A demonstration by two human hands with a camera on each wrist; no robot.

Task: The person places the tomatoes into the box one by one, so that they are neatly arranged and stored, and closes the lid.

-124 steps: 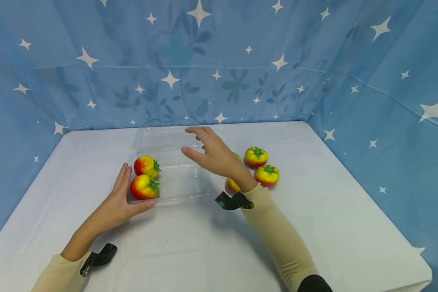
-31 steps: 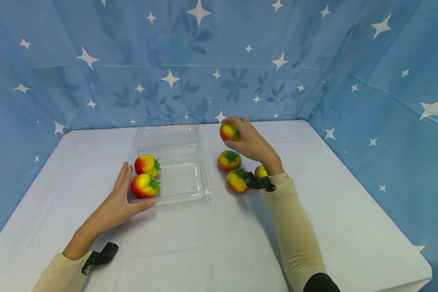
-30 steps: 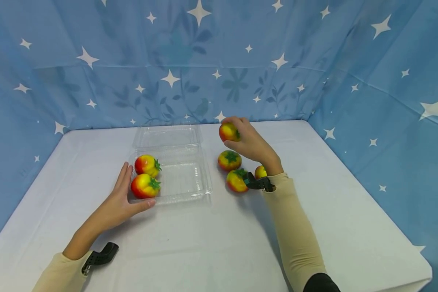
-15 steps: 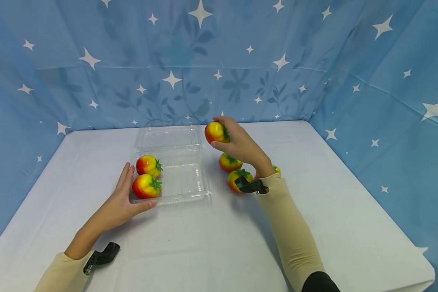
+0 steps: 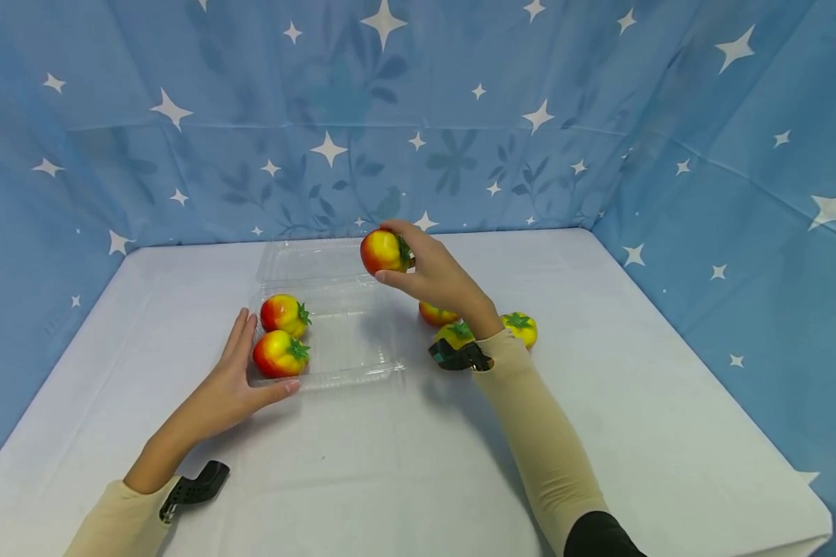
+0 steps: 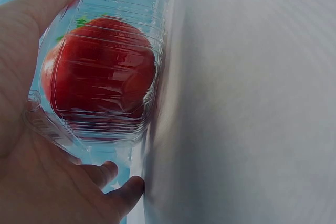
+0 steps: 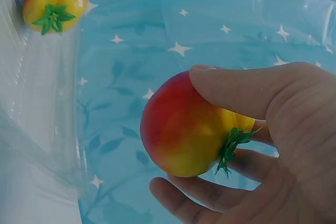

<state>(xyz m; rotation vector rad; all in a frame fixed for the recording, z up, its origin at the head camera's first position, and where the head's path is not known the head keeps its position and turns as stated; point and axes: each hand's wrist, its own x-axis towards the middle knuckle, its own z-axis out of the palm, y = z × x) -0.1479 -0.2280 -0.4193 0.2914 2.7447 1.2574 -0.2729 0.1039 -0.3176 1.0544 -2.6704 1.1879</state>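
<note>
In the head view, a clear plastic clamshell box (image 5: 348,344) lies with its lid (image 5: 306,259) folded back. Two red-and-yellow tomatoes with green leafy tops, one farther back (image 5: 283,315) and one nearer (image 5: 280,354), sit in its left side. My left hand (image 5: 226,394) rests against the box's left front corner, thumb along the front and fingers along the side, fairly straight. The left wrist view shows a tomato (image 6: 102,69) through the box wall. My right hand (image 5: 439,271) grips another tomato (image 5: 382,252) between thumb and fingers, raised above the box's back right part.
Right of the box, several tomatoes lie on the white table (image 5: 634,402), partly hidden by my right wrist: one at the right (image 5: 519,329), one at the back (image 5: 437,314), one nearer (image 5: 454,334). A blue starry curtain (image 5: 418,116) encloses the back and sides.
My right hand was over the box without a fruit, then took a tomato from the right-hand group. It has since carried it left, toward the box. My left hand has stayed in place.
</note>
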